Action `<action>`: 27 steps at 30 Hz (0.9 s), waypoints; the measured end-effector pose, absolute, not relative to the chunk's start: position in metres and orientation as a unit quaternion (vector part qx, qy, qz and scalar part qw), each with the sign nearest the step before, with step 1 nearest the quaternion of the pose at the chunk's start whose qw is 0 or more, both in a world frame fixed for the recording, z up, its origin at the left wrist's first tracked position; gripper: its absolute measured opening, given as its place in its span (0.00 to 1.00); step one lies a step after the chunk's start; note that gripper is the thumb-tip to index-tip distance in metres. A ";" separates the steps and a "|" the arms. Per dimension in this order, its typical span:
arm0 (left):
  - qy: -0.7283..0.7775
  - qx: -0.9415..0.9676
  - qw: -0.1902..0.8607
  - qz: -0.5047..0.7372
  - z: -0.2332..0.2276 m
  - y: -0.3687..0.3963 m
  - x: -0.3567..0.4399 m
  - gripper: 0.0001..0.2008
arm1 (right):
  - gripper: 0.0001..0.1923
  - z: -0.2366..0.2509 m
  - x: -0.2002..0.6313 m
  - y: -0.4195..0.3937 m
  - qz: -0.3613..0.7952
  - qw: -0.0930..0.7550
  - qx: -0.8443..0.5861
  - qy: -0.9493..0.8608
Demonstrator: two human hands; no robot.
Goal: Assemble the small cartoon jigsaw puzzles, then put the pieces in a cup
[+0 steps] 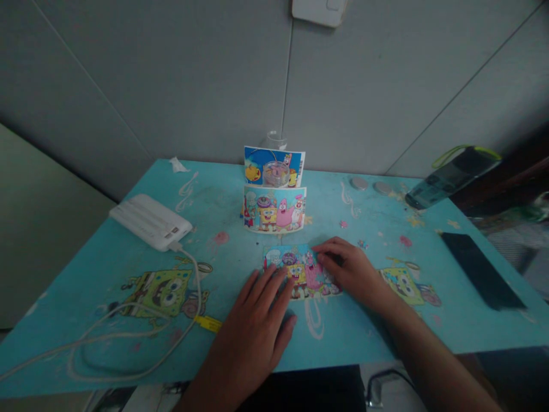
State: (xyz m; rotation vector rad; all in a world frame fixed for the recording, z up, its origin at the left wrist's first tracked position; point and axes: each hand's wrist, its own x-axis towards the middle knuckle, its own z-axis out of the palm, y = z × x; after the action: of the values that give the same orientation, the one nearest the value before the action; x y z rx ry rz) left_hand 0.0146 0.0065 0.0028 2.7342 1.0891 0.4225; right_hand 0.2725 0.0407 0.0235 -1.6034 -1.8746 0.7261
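I fear sideways drag from my spread, empty left hand point(258, 323) on the picture sheet point(303, 273) or right hand point(349, 268) curled over its right, hold unclear, skewing it

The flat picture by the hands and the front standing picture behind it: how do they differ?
Pose: the flat picture lies on the table, while the front standing picture is upright and slightly curved.

Cover: the left hand and right hand partly hide the flat picture; neither overlaps the front standing picture.

Shared: both show a yellow square figure and a pink one.
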 end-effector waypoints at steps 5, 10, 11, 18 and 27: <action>0.365 0.915 0.082 0.150 0.003 0.007 0.015 0.27 | 0.14 0.025 0.269 0.042 0.252 0.239 -0.595 -0.725; 0.363 0.916 0.081 0.152 0.003 0.008 0.015 0.27 | 0.13 0.026 0.269 0.046 0.254 0.224 -0.597 -0.728; 0.364 0.916 0.078 0.150 0.003 0.008 0.015 0.27 | 0.12 0.026 0.269 0.047 0.258 0.222 -0.596 -0.727; 0.362 0.920 0.043 0.146 -0.001 0.006 0.013 0.28 | 0.13 0.027 0.270 0.056 0.268 0.190 -0.608 -0.723; 0.292 0.928 -0.123 0.198 -0.030 0.025 0.009 0.26 | 0.11 0.024 0.265 0.063 0.281 0.178 -0.608 -0.721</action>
State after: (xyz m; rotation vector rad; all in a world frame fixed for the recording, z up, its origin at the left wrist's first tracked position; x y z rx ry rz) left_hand 0.0087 0.0249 -0.0305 3.1670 0.9963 0.6772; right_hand 0.2652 0.0630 0.0237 -1.7193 -2.0409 0.7949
